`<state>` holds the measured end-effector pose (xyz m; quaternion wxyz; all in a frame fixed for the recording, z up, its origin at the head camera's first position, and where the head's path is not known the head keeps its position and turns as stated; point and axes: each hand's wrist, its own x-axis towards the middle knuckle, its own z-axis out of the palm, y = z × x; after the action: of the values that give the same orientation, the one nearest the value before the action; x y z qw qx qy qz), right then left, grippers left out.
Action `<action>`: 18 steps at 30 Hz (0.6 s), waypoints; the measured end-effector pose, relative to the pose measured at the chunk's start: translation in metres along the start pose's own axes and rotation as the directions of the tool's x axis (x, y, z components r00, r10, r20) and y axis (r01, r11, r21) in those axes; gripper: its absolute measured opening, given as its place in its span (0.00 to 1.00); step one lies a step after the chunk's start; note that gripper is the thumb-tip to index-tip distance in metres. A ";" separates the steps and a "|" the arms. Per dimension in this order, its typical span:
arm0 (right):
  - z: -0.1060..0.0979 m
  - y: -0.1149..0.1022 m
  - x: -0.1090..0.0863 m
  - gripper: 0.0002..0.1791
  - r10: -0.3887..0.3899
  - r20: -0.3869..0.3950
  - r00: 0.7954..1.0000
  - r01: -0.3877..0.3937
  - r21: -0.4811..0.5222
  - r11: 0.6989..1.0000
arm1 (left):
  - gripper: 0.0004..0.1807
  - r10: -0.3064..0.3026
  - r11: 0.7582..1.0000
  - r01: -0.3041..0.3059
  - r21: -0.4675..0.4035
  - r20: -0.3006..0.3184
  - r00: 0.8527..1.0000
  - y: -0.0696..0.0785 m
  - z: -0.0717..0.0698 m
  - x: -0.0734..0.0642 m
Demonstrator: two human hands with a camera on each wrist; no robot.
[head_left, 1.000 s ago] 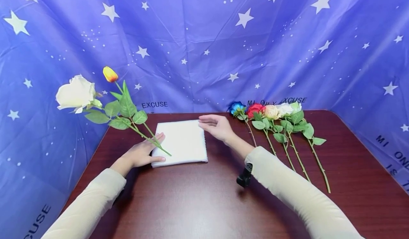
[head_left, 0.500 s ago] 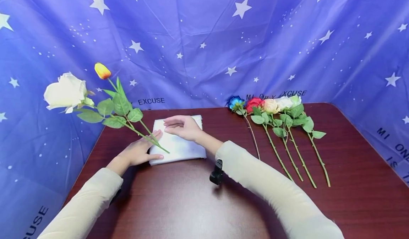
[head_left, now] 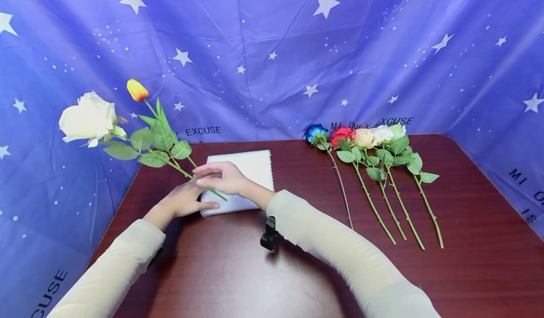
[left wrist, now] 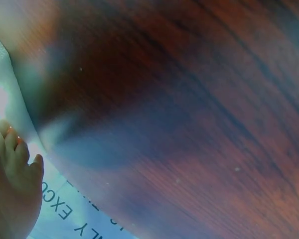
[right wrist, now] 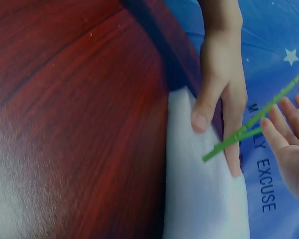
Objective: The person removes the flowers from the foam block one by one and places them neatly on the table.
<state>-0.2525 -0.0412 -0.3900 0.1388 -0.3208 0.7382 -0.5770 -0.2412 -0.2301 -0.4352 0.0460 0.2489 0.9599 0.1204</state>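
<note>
A white foam block [head_left: 255, 164] lies on the table. My left hand [head_left: 182, 201] rests on its left end with straight fingers and its thumb along the front edge. From the block lean a large white rose [head_left: 88, 119] and a yellow-orange tulip [head_left: 137, 90], both tilting left over that hand. My right hand [head_left: 223, 178] reaches across the block with its fingertips at their green stems. In the right wrist view its fingers [right wrist: 284, 122] are loosely extended beside the stems [right wrist: 239, 135], whose lower end meets the foam.
To the right on the table [head_left: 476, 214] lie a blue rose [head_left: 316, 133], a red rose [head_left: 341, 136], a peach rose [head_left: 363, 138] and pale roses [head_left: 382, 133], stems pointing toward the front. A purple star-printed curtain [head_left: 263, 48] stands behind the table.
My right hand has moved left from the block's far right corner, across its top to the stems. My left hand keeps its place on the block. The head view has shifted slightly.
</note>
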 end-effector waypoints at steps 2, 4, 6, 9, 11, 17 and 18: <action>0.003 -0.002 -0.001 0.19 -0.009 0.028 1.000 0.010 -0.042 0.999 | 0.43 0.017 0.999 -0.017 -0.030 -0.012 1.000 0.001 -0.001 0.000; 0.005 -0.005 -0.002 0.18 -0.010 0.024 1.000 0.012 -0.087 0.996 | 0.43 0.026 0.999 -0.027 -0.045 -0.026 0.999 0.001 -0.002 0.000; 0.005 -0.007 -0.004 0.17 -0.011 -0.009 1.000 0.010 -0.117 0.993 | 0.44 0.033 0.998 -0.035 -0.045 -0.038 0.999 0.001 -0.003 0.000; 0.003 -0.008 -0.006 0.15 -0.025 -0.085 0.996 0.013 -0.144 0.990 | 0.45 0.048 0.999 -0.049 -0.013 -0.048 0.998 0.001 -0.004 0.002; 0.002 -0.008 -0.009 0.13 -0.040 -0.128 0.991 0.021 -0.152 0.988 | 0.45 0.062 0.998 -0.062 0.004 -0.040 0.997 0.000 -0.004 0.002; -0.006 -0.005 -0.018 0.12 -0.062 -0.210 0.976 0.029 -0.153 0.988 | 0.44 0.035 0.999 -0.036 0.038 0.029 0.999 0.002 -0.005 0.000; -0.008 -0.004 -0.019 0.12 -0.057 -0.226 0.973 0.024 -0.145 0.989 | 0.44 0.033 0.999 -0.034 0.041 0.031 0.999 0.002 -0.005 0.000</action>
<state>-0.2420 -0.0236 -0.3869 0.0177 -0.2760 0.7817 -0.5590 -0.2407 -0.2293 -0.4303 0.0533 0.2676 0.9571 0.0973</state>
